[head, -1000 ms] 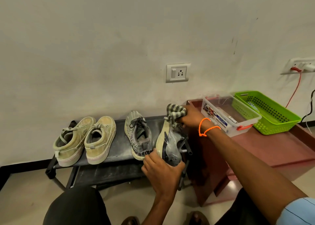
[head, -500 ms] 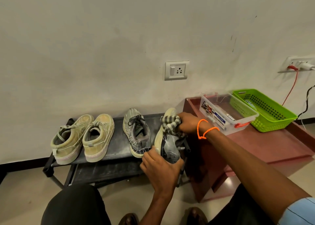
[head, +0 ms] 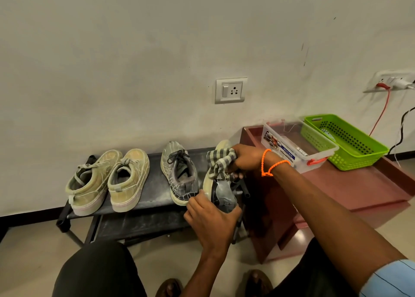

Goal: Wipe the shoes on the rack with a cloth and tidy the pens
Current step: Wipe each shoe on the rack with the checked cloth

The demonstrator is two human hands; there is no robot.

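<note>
Currently, item in hand: grey shoe (head: 221,190), tipped on its side, pale sole facing left, at the right end of the rack (head: 157,184).
Left hand (head: 212,220): fingers curled round the near heel end, steadying the shoe.
Right hand (head: 246,159): fingers bunched tight on the checked cloth (head: 219,164), pressed to the shoe's far upper.
Risk: shoe sits at the rack's right edge; a hard wipe could likely twist it out of the heel grip and drop it.
Risk: loose cloth end may snag the laces.
Appearance: grey upper dusty, dark panel near heel.
Other stock: its mate (head: 179,173) and tan pair (head: 110,179) upright, left.
Pens: clear box (head: 298,148), far right; untouched.
</note>
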